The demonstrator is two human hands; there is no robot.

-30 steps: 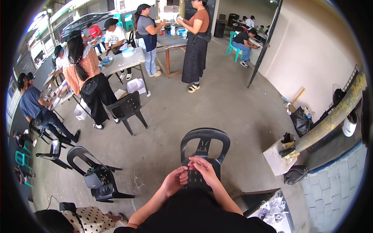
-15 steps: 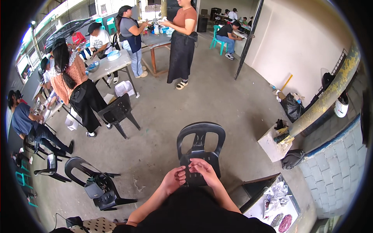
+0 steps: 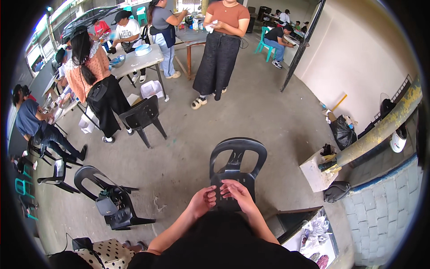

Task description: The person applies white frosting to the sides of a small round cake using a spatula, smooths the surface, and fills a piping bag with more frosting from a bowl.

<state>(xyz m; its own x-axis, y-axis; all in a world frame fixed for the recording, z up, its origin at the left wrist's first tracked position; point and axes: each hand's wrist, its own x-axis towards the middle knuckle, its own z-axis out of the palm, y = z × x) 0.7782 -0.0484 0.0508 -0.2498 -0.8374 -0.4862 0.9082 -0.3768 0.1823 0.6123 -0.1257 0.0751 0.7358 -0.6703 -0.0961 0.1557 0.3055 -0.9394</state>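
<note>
1. Black plastic chair (image 3: 234, 167), right in front of the wearer on the grey concrete floor (image 3: 188, 125): rounded backrest, two big openings flanking a central splat, small holes dotting the seat, a dull sheen along the top curve.
2. Over to the lettering: dark print runs across a white shirt (image 3: 127, 30), worn by a person at the counter (image 3: 154, 58) on the left.
3. Far right, a white helmet (image 3: 397, 142) carries a mark, too tiny to make out.
4. Back to our chair: the black top (image 3: 219, 244) hides its near edge, and its legs are out of sight.
5. Clear plastic bags (image 3: 316, 228), lower right, contents hard to read.
6. And the hands! Left hand (image 3: 202, 201), right hand (image 3: 238, 193), apart, fingers loosely curled, overlapping the seat; touching it or above, can't tell.
</note>
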